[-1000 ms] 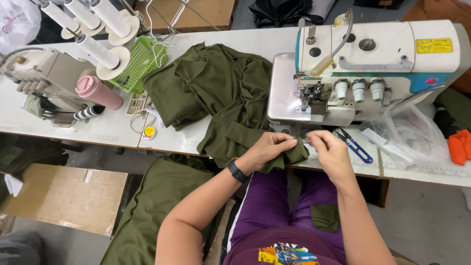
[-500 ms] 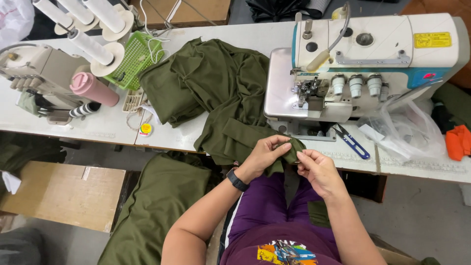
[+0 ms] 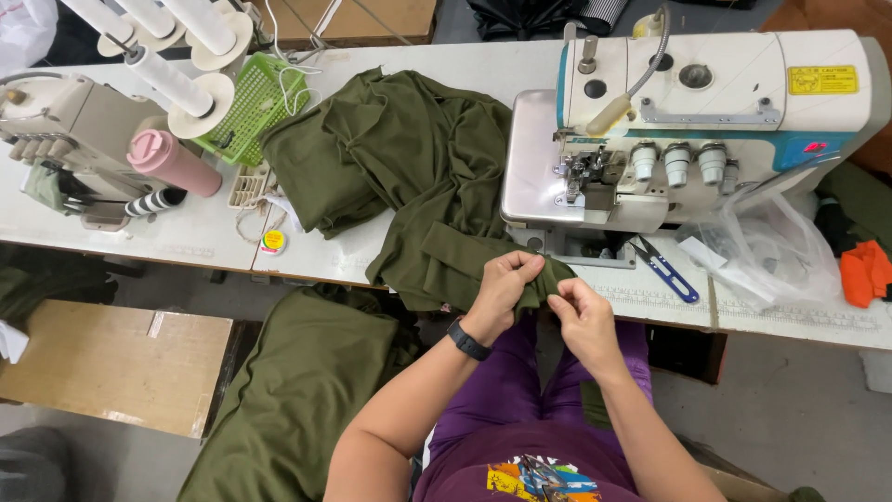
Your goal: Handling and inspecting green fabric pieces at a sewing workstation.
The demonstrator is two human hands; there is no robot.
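Landmark: white overlock sewing machine, standing on the white table at upper right.
Left hand: just below the machine's front edge, over the table rim; fingers curled tight, pinching a fold of the olive green fabric; black wristband on the wrist.
Right hand: just right of the left hand, below the machine; fingertips drawn narrow, gripping the same fold from the other side.
Olive green fabric: heaped on the table left of the machine, one end drawn down to the table edge and bunched between both hands.
Second fabric piece: same olive colour, hanging below the table, down and left of the machine.
Thread snips: blue-handled, lying on the table just under the machine's front right.
Clear plastic bag: crumpled, right of the snips, below the machine's right end.
Orange cloth: at far right, beyond the bag.
Green basket: well left of the machine, past the fabric heap.
Pink tumbler: lying tilted, left of the basket.
Thread cones: white, at upper left, far from the machine.
Second machine: beige, at the far left table end.
Cardboard box: on the floor, lower left of the machine.
Lap: purple trousers straight below the hands.
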